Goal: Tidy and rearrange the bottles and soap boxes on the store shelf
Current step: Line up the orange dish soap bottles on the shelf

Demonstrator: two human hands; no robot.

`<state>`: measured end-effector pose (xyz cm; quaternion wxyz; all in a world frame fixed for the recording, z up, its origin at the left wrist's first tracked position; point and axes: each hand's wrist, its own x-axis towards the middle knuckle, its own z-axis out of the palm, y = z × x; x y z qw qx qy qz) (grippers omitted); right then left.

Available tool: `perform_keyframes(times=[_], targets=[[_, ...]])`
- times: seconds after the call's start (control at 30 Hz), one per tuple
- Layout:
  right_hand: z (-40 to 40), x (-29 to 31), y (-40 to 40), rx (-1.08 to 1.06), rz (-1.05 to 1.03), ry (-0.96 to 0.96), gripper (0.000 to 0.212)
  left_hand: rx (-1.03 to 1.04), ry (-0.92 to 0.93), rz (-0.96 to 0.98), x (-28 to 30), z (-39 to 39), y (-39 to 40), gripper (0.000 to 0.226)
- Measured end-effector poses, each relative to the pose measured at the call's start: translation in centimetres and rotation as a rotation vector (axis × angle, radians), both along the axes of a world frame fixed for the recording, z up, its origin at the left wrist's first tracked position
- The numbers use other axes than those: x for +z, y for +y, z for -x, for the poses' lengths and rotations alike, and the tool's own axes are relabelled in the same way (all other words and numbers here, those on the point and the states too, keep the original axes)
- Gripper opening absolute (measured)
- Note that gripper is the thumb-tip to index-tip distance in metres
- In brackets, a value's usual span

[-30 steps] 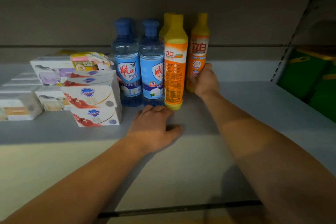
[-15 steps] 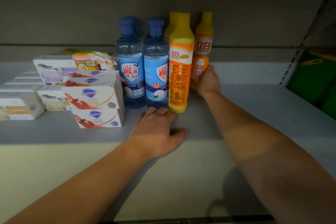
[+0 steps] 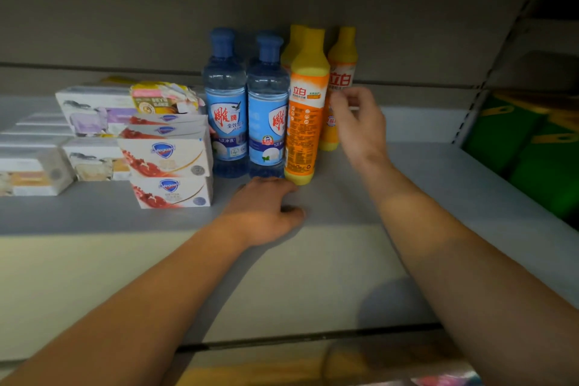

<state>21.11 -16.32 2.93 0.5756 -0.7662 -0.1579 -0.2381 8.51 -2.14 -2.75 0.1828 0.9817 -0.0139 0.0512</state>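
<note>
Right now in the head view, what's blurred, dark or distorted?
Head view: right hand smeared by motion blur, so its grip is unreadable; left hand sharp, resting on the shelf. Shelf back dim, front edge brighter. Bottle labels legible, left-edge soap boxes soft. Wide-angle bends the right upright.

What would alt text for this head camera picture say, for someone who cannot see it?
A person's right hand hovers open beside orange bottles on a grey store shelf, while the left hand rests on the shelf. Two blue bottles and stacked soap boxes stand to the left.
</note>
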Motion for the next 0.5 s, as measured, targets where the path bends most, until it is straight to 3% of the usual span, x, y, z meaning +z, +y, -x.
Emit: perform_keyframes(times=[0.13,0.3,0.4,0.5], targets=[[2.3,1.3,2.6,0.123,0.117,0.024,0.036,0.039,-0.069,0.261,0.4,0.6,1.0,0.046],[3.4,0.8,2.7,0.035,0.119,-0.036,0.041,0.114,-0.238,0.413,0.6,0.5,1.8,0.043],[4.9,0.5,1.7,0.019,0.004,-0.056,0.034,0.092,-0.318,0.521,1.0,0.6,1.5,0.050],[6.2,0.5,1.2,0.127,-0.247,0.034,0.025,0.001,-0.293,0.585,1.3,1.1,0.7,0.054]])
